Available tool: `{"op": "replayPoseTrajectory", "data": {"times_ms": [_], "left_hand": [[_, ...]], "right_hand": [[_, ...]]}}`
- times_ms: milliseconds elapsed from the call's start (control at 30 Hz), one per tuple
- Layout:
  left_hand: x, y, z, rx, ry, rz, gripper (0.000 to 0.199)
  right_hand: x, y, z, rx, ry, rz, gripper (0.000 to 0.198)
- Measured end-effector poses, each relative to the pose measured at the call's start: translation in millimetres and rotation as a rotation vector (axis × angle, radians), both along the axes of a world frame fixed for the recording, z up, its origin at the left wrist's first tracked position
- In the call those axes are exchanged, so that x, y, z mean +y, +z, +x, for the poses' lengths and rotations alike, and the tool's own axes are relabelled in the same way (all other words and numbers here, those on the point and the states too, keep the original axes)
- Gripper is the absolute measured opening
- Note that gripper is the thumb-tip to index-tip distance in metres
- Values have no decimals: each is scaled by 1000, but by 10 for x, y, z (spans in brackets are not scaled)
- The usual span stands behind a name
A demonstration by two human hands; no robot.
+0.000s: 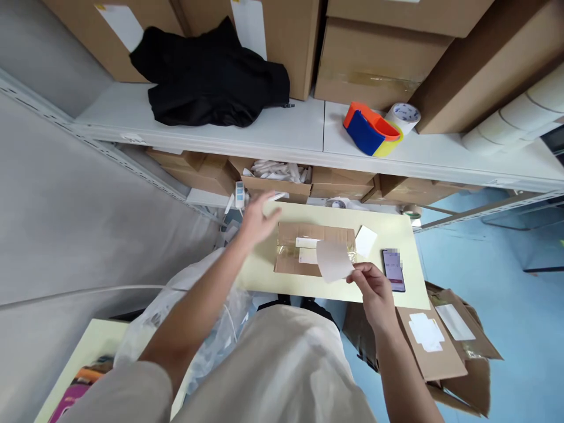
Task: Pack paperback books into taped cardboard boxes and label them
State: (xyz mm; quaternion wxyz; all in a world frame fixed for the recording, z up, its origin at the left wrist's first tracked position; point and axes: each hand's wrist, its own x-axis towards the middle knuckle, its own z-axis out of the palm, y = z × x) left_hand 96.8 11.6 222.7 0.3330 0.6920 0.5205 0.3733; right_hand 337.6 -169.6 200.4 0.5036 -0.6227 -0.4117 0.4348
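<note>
A white paper sheet (332, 261), pinched by its lower corner between the fingers of a right hand (374, 288), hangs over a taped cardboard box (293, 232) on a pale table (259, 273). White labels (307, 255) mark the box top, their print too small to read. The left hand (258, 220) reaches past the table's far left, thumb wide of the fingers — whether they grip the white slip (277, 196) beside them cannot be told. A smartphone (393, 270) shows small digits on its partly blurred screen, near a white card (365, 241). Behind, an open carton (277, 187) brims with white plastic packets (275, 170). The shelf (304, 129) above carries a black garment (211, 82), a tape roll (404, 116) with illegible dark print, and labelled cartons (288, 53) — flattened cardboard (436, 367) lies at right on the blue floor (524, 329).
</note>
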Motion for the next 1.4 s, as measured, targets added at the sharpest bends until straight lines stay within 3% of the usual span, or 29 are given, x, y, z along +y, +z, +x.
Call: {"op": "replayPoseTrajectory", "data": {"times_ms": [100,167,267,433,500,533,633,700,833,1000,1167,1400], "left_hand": [[-757,48,204,92,-309,161,44],[-1111,49,354,165,-339,212,37],[-1325,13,497,158,-278,208,12],[-1310,-55,539,-32,-127,192,15],[-1283,-70,533,-112,-33,146,14],[-1267,-75,529,-175,8,87,14],[-1210,-86,523,-391,80,-133,17],[-1184,-92,533,-483,108,-233,19],[-1196,-130,583,-560,141,-340,22],[-1263,-264,618,-598,172,-461,23],[-1330,-400,586,-605,231,-555,24],[-1345,-492,565,-596,233,-607,22]], "right_hand": [[154,51,-108,61,-13,45,20],[225,86,-185,101,-6,64,21],[266,121,-259,142,20,83,21],[208,166,-172,196,164,106,20],[158,162,-51,124,201,146,22],[134,148,21,44,158,180,23],[91,52,239,-235,-159,268,32],[99,-33,347,-266,-259,250,42],[147,-153,434,-84,-123,150,27],[142,-185,407,-83,-2,62,25],[128,-208,355,-94,44,-24,28],[180,-309,270,99,42,-63,28]]}}
